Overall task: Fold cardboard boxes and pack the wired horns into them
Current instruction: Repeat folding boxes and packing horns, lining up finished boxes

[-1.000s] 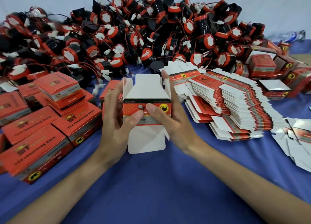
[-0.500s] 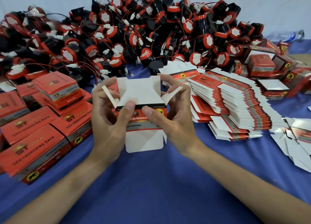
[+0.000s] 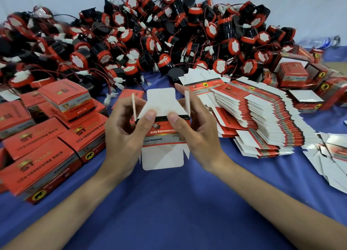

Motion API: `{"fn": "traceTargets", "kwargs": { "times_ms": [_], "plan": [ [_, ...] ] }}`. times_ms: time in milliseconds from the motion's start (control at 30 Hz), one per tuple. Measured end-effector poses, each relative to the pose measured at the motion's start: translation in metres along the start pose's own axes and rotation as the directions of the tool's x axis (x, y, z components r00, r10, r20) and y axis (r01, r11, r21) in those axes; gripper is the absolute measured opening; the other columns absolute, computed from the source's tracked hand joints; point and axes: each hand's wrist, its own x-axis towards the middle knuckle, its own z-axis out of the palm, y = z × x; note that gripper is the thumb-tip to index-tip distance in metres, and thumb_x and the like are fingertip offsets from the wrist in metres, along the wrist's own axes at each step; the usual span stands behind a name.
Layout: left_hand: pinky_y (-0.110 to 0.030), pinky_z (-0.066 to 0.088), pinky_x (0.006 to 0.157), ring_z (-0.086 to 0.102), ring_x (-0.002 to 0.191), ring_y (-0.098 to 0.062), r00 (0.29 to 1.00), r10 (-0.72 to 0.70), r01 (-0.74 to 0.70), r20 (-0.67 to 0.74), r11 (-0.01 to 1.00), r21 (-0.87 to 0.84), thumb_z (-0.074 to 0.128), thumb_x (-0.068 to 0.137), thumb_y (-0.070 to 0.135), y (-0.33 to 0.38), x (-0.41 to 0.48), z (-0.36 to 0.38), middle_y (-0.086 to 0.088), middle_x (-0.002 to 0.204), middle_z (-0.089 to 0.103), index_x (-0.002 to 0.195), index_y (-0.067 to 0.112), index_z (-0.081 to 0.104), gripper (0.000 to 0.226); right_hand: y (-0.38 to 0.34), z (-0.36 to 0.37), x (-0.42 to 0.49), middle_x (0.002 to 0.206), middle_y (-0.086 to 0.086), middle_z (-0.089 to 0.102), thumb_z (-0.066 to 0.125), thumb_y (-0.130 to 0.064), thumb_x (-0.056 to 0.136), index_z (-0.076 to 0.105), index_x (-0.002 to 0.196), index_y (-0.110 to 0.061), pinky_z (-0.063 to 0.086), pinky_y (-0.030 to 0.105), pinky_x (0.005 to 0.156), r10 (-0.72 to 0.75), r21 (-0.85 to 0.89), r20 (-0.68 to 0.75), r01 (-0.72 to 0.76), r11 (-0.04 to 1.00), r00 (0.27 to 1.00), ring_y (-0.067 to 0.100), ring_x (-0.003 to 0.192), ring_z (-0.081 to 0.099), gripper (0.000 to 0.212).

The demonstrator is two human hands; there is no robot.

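Item: cardboard box (image 3: 163,137), side flaps now swung edge-on from their earlier splay. My left hand (image 3: 124,135) and right hand (image 3: 197,137) grip its sides, thumbs on its front; held centre, nearer than the horn pile (image 3: 150,34).

Head camera looks forward-down, close over the table (image 3: 169,216) (edges seemingly warped).
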Motion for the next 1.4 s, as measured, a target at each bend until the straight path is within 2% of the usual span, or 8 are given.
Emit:
{"fn": "traceTargets", "kwargs": {
  "times_ms": [167,367,467,667,867,1133,1300,1400],
  "plan": [
    [-0.028,0.047,0.075,0.059,0.088,-0.016,0.998,0.009,-0.017,0.069,0.993,0.114,0.049,0.092,0.039,-0.003,-0.001,-0.002,-0.001,0.093,0.058,0.107,0.024,0.060,0.024,0.003,0.002,0.001,0.106,-0.006,0.062,0.057,-0.019,0.090,0.051,0.129,-0.022,0.049,0.022,0.086,-0.093,-0.156,-0.029,0.087,0.984,0.995,0.000,0.100,0.058,0.039],
    [-0.015,0.050,0.082,0.060,0.108,0.002,0.993,0.067,-0.078,0.097,0.991,0.113,0.044,0.100,0.025,-0.004,-0.005,0.001,0.029,0.121,0.058,0.142,0.025,0.033,0.044,0.006,0.002,-0.002,0.106,0.001,0.064,0.052,-0.028,0.093,0.048,0.132,-0.026,0.046,0.016,0.084,-0.159,-0.196,-0.031,0.150,0.969,0.987,-0.004,0.099,0.056,0.039],
    [-0.042,0.053,0.084,0.060,0.102,-0.021,0.995,0.048,-0.058,0.085,0.991,0.124,0.042,0.096,0.036,-0.004,-0.006,0.001,0.002,0.113,0.061,0.128,0.033,0.049,0.033,0.006,0.001,-0.002,0.100,-0.003,0.062,0.049,-0.027,0.094,0.053,0.125,-0.029,0.047,0.018,0.080,-0.168,-0.189,-0.026,0.161,0.969,0.985,-0.002,0.093,0.057,0.032],
    [-0.045,0.051,0.064,0.056,0.079,-0.041,0.995,-0.046,0.040,0.083,0.997,0.073,0.039,0.095,0.042,-0.005,-0.008,0.003,-0.026,0.089,0.054,0.097,0.008,0.058,0.039,0.011,0.003,-0.005,0.095,-0.007,0.059,0.047,-0.028,0.095,0.058,0.113,-0.031,0.050,0.036,0.077,-0.068,-0.131,0.006,0.069,0.989,0.998,0.009,0.090,0.059,0.021],
    [-0.015,0.050,0.068,0.058,0.078,-0.001,0.991,-0.080,0.088,0.107,0.994,-0.065,0.039,0.099,0.024,-0.005,-0.006,0.002,0.015,0.086,0.061,0.096,0.022,0.057,0.018,0.013,0.006,-0.006,0.076,0.002,0.046,0.041,-0.022,0.098,0.061,0.088,-0.010,0.037,0.034,0.067,0.006,-0.082,0.017,-0.005,0.997,1.000,0.014,0.071,0.046,0.026],
    [-0.033,0.048,0.084,0.047,0.102,-0.023,0.991,-0.030,0.019,0.132,0.996,0.082,0.042,0.095,0.046,0.000,-0.008,0.006,0.001,0.108,0.039,0.097,0.020,0.059,0.031,0.011,0.005,-0.008,0.093,0.015,0.052,0.045,-0.015,0.096,0.065,0.079,0.012,0.045,0.032,0.070,-0.061,-0.151,0.004,0.061,0.987,0.998,0.018,0.083,0.054,0.038],
    [-0.043,0.047,0.064,0.051,0.078,-0.042,0.987,0.004,-0.013,0.159,0.998,0.058,0.046,0.092,0.034,-0.002,-0.010,0.003,-0.027,0.087,0.050,0.098,-0.012,0.053,0.047,0.007,0.008,-0.009,0.079,-0.016,0.059,0.047,-0.012,0.096,0.059,0.103,-0.016,0.044,0.016,0.062,-0.113,-0.115,-0.042,0.108,0.987,0.993,0.001,0.070,0.057,0.015],
    [-0.025,0.051,0.060,0.062,0.074,-0.019,0.991,-0.007,0.003,0.131,1.000,0.029,0.049,0.093,0.031,-0.003,-0.010,0.004,-0.008,0.085,0.062,0.100,0.004,0.057,0.029,0.005,0.007,-0.008,0.076,-0.023,0.058,0.047,-0.011,0.094,0.055,0.107,-0.027,0.044,0.011,0.058,-0.128,-0.121,-0.052,0.121,0.985,0.990,-0.003,0.066,0.056,0.022]
  ]
}}
